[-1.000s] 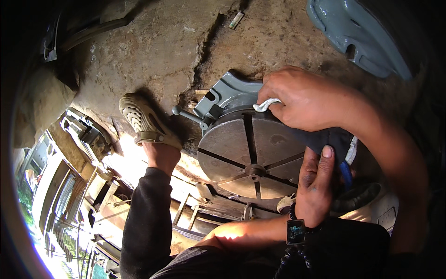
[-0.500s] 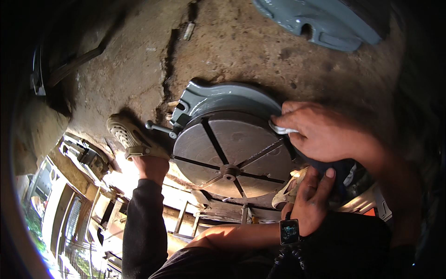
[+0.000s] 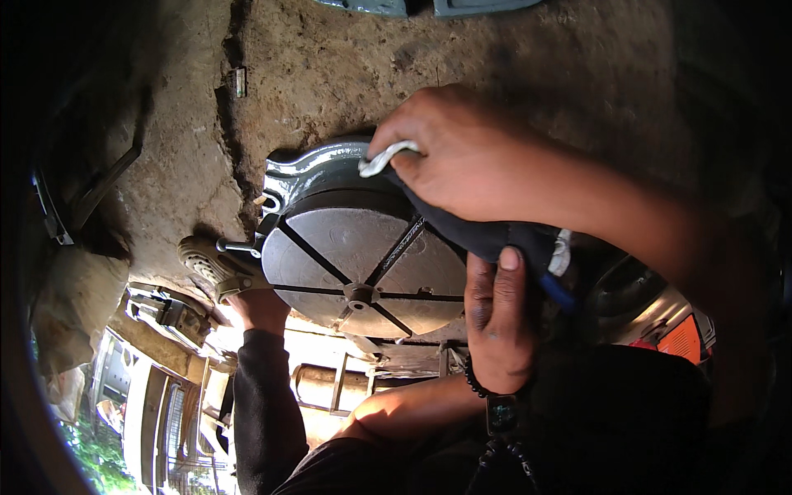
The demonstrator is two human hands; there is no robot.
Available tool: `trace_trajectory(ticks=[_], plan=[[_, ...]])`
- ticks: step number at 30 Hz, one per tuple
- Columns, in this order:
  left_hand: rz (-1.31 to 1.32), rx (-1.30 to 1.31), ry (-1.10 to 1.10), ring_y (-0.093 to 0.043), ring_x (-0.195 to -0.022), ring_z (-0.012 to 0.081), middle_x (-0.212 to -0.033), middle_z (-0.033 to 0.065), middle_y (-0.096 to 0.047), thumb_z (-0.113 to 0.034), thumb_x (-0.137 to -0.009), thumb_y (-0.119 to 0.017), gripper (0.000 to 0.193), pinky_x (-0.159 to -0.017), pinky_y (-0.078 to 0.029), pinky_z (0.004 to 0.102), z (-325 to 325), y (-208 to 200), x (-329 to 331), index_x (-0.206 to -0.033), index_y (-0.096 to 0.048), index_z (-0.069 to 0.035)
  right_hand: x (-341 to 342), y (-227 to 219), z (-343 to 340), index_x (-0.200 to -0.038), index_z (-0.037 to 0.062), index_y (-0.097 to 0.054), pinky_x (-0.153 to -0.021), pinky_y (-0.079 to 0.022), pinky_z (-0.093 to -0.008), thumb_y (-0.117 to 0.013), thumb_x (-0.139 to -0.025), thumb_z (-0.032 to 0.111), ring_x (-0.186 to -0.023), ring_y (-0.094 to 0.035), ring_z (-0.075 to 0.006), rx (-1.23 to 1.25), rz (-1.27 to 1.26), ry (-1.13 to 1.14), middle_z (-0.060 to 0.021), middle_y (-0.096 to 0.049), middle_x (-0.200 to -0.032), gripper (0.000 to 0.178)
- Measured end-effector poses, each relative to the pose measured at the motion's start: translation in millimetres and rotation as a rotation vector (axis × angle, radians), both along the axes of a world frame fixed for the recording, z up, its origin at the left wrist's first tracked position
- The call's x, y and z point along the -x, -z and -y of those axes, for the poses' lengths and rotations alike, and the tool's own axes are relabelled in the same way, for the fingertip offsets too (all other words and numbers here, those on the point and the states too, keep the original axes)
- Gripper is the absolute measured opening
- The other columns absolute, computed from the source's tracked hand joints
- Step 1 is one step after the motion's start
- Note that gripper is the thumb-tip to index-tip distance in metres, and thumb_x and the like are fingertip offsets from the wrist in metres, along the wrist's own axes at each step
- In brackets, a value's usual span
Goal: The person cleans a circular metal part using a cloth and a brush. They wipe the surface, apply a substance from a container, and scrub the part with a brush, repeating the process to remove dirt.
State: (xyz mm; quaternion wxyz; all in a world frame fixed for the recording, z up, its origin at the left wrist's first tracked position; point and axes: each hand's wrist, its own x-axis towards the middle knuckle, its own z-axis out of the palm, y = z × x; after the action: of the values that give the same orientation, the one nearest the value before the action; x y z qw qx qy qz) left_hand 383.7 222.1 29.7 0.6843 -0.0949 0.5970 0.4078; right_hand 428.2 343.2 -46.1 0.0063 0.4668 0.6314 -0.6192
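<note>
Currently, the right hand (image 3: 450, 157) is keeping its fingers nearly closed on a dark cloth (image 3: 483, 235), white edging (image 3: 384, 157) poking out at the fingertips, while the left hand (image 3: 499, 330) is holding the cloth's near part, thumb close to fingers; the cloth is covering the upper right edge of a slotted metal disc (image 3: 338, 247), and a shiny grey base (image 3: 326, 165) is showing along its far rim
</note>
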Motion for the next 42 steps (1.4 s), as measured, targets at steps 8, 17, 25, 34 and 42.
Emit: trace_trajectory(ticks=[8, 17, 25, 34, 42], plan=[[0.002, 0.120, 0.043, -0.056, -0.107, 0.0185, -0.121, 0.0112, -0.057, -0.027, -0.102, -0.049, 0.040, -0.092, -0.043, 0.0332, 17, -6, 1, -0.132, -0.047, -0.001, 1, 9, 20, -0.111, 0.0024, -0.070, -0.103, -0.044, -0.0379, -0.056, -0.089, 0.007, -0.115, -0.059, -0.0312, 0.070, -0.062, -0.095, -0.0170, -0.065, -0.114, 0.026], [0.168, 0.163, 0.029, -0.057, -0.115, 0.0225, -0.129, 0.0146, -0.056, -0.020, -0.102, -0.050, 0.041, -0.096, -0.046, 0.0354, 46, -10, -12, -0.138, -0.043, -0.002, -34, 15, 67, -0.110, 0.0023, -0.070, -0.099, -0.047, -0.0399, -0.054, -0.087, 0.011, -0.111, -0.061, -0.0347, 0.025, -0.130, 0.085, -0.0206, -0.064, -0.114, 0.030], [0.205, 0.151, 0.230, -0.054, -0.118, 0.0199, -0.131, 0.0129, -0.055, -0.016, -0.103, -0.048, 0.039, -0.102, -0.041, 0.0335, 73, -21, -15, -0.138, -0.043, 0.000, -58, -3, 86, -0.112, 0.0023, -0.070, -0.097, -0.048, -0.0386, -0.053, -0.088, 0.009, -0.110, -0.061, -0.0340, 0.356, -0.106, 0.030, -0.0201, -0.064, -0.113, 0.030], [0.171, 0.019, 0.163, -0.054, -0.116, 0.0152, -0.127, 0.0100, -0.058, -0.015, -0.104, -0.047, 0.038, -0.099, -0.042, 0.0299, 51, -15, -31, -0.138, -0.044, 0.000, -68, -7, 75, -0.115, 0.0102, -0.069, -0.091, -0.048, -0.0352, -0.056, -0.092, 0.006, -0.101, -0.062, -0.0271, -0.071, 0.064, 0.264, -0.0110, -0.065, -0.105, 0.027], [-0.125, -0.050, 0.310, -0.057, -0.108, 0.0206, -0.123, 0.0153, -0.058, -0.022, -0.102, -0.051, 0.041, -0.093, -0.047, 0.0320, 42, 7, -14, -0.136, -0.045, 0.001, -35, 10, 45, -0.113, 0.0087, -0.068, -0.100, -0.045, -0.0391, -0.053, -0.091, 0.010, -0.111, -0.058, -0.0301, -0.077, -0.067, 0.094, -0.0128, -0.063, -0.111, 0.027]])
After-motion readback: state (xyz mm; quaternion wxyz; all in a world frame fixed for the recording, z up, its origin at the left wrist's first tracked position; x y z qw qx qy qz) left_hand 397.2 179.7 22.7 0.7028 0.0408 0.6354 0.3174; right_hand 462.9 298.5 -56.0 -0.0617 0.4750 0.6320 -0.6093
